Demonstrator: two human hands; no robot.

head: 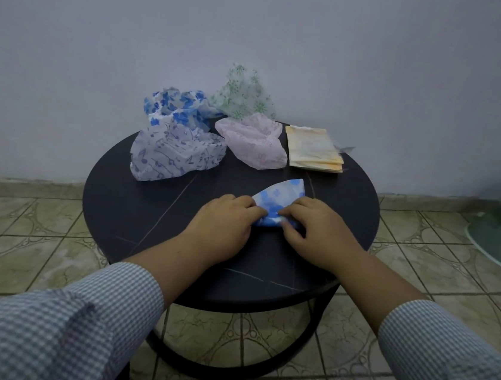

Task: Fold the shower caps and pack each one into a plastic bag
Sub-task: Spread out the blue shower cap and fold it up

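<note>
Blue cap (279, 204), folded to a wedge, flat at table centre. Four unfolded caps (178, 153) crumpled at 11–12 o'clock. Bagged stack (314, 148) at 1 o'clock.

On the round table (151, 228), a folded cap (282, 198) is pinned near the front by the left hand (223, 221) and right hand (316, 228). Behind lie four loose caps (178, 153); right of them, seemingly stacked bags (313, 148).
</note>
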